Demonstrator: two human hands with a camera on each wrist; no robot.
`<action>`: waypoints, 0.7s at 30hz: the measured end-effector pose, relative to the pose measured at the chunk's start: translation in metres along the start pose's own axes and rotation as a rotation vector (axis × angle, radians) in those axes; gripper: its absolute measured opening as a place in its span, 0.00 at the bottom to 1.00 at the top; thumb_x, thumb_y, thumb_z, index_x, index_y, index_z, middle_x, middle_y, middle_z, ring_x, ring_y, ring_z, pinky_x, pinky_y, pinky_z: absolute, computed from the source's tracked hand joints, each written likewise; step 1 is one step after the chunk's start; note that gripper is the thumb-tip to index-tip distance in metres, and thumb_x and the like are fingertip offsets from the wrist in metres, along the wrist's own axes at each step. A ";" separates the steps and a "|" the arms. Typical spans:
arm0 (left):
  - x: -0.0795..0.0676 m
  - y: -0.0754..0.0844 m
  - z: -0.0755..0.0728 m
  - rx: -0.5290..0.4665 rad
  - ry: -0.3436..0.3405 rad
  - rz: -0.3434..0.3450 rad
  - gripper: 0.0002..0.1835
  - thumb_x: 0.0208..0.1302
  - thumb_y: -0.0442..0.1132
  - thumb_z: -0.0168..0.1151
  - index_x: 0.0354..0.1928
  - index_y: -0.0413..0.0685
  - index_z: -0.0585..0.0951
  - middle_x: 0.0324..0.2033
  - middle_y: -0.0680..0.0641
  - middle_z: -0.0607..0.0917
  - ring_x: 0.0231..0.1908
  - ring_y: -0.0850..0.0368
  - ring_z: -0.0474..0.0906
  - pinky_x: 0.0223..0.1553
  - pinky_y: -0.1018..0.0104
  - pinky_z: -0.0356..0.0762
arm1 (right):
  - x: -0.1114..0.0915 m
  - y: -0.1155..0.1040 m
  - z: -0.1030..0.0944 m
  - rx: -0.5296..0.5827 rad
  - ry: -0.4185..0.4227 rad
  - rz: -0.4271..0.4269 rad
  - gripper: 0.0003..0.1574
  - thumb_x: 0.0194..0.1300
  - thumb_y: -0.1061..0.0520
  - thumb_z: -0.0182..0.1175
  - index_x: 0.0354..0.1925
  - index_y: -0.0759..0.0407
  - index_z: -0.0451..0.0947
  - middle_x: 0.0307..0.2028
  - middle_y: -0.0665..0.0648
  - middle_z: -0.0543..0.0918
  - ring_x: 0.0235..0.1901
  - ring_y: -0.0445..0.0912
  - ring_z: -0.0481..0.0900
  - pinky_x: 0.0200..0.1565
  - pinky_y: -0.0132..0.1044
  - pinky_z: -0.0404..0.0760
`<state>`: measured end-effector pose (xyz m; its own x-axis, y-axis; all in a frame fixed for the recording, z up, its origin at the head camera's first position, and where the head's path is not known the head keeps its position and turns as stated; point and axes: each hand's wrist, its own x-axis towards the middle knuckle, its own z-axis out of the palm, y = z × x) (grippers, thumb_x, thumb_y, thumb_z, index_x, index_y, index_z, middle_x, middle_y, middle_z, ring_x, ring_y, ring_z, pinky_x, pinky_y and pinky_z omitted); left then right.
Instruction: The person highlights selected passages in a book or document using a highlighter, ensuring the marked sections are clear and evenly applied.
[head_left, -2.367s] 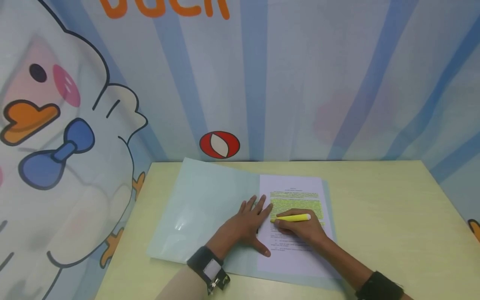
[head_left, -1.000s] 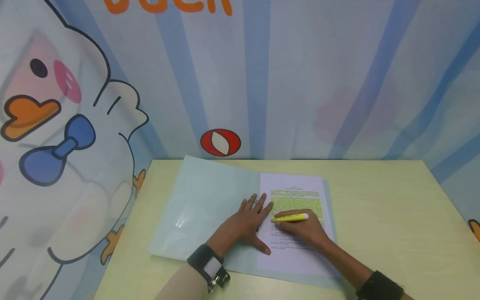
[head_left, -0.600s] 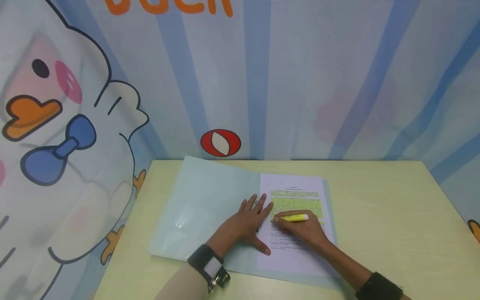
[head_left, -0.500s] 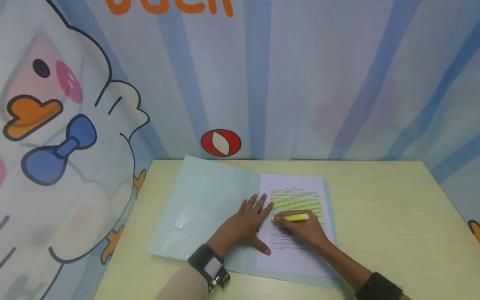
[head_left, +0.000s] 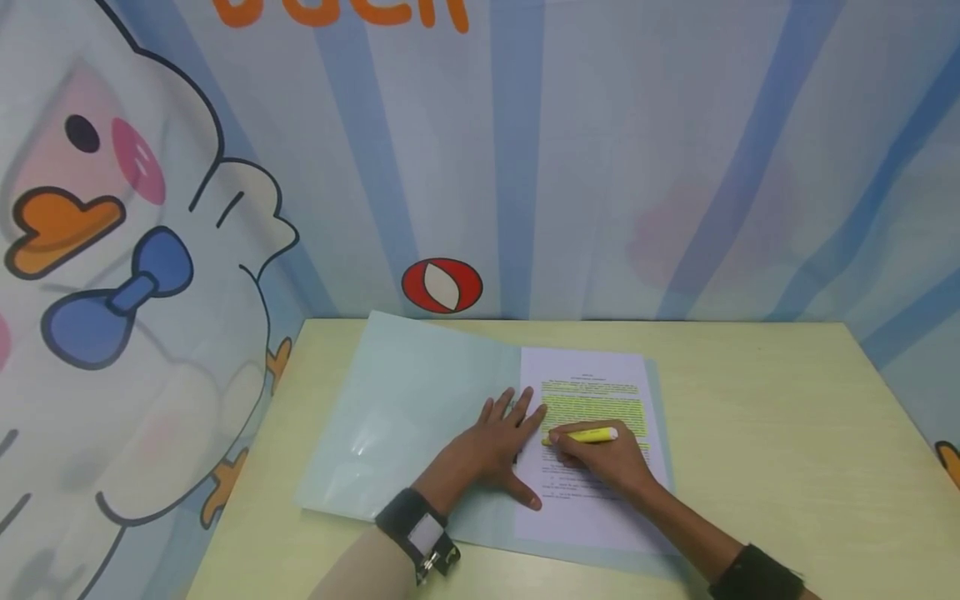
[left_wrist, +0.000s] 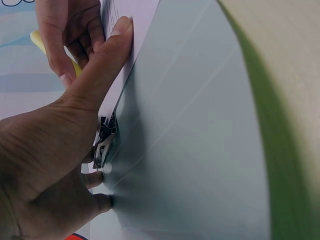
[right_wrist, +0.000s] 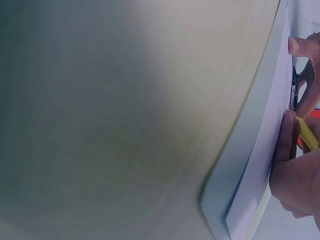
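Note:
A printed sheet (head_left: 585,525) lies on the right side of an open pale-blue folder (head_left: 420,392). Yellow highlighting covers lines in the upper half of its text. My right hand (head_left: 611,458) pinches a yellow highlighter (head_left: 592,435), its tip at the left edge of the text just below the highlighted block. My left hand (head_left: 491,454) lies with fingers spread across the folder's fold and the sheet's left margin, thumb on the paper. In the left wrist view a metal clip (left_wrist: 105,135) at the fold sits beside the left hand's thumb and fingers.
The folder rests on a light wooden table (head_left: 772,433). Behind the table hangs a striped blue curtain (head_left: 585,167) printed with a large cartoon duck (head_left: 202,333). Each wrist wears a black strap, such as the left strap (head_left: 412,525).
The highlighter and right fingers have shifted very slightly at the left edge of the text. The left hand stays in place; the head view has tilted a little.

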<state>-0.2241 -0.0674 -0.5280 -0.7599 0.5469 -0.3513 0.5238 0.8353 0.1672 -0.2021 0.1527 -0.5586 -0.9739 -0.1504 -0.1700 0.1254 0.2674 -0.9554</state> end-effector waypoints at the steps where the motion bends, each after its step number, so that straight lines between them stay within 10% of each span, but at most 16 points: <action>1: 0.000 0.000 0.000 0.001 0.000 -0.001 0.76 0.43 0.79 0.77 0.87 0.55 0.47 0.87 0.44 0.41 0.86 0.40 0.37 0.84 0.42 0.46 | 0.000 0.000 0.000 -0.003 0.002 0.001 0.18 0.65 0.47 0.77 0.47 0.56 0.93 0.46 0.58 0.94 0.37 0.48 0.94 0.38 0.30 0.87; 21: -0.002 0.000 -0.001 0.005 0.008 0.006 0.76 0.44 0.78 0.77 0.87 0.54 0.48 0.87 0.44 0.41 0.86 0.40 0.38 0.84 0.41 0.46 | 0.002 -0.002 0.000 -0.016 0.007 0.020 0.15 0.65 0.51 0.76 0.47 0.57 0.93 0.41 0.57 0.94 0.35 0.48 0.93 0.38 0.30 0.86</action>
<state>-0.2227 -0.0682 -0.5261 -0.7600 0.5520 -0.3432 0.5300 0.8319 0.1644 -0.2046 0.1518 -0.5573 -0.9724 -0.1383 -0.1878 0.1424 0.2854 -0.9478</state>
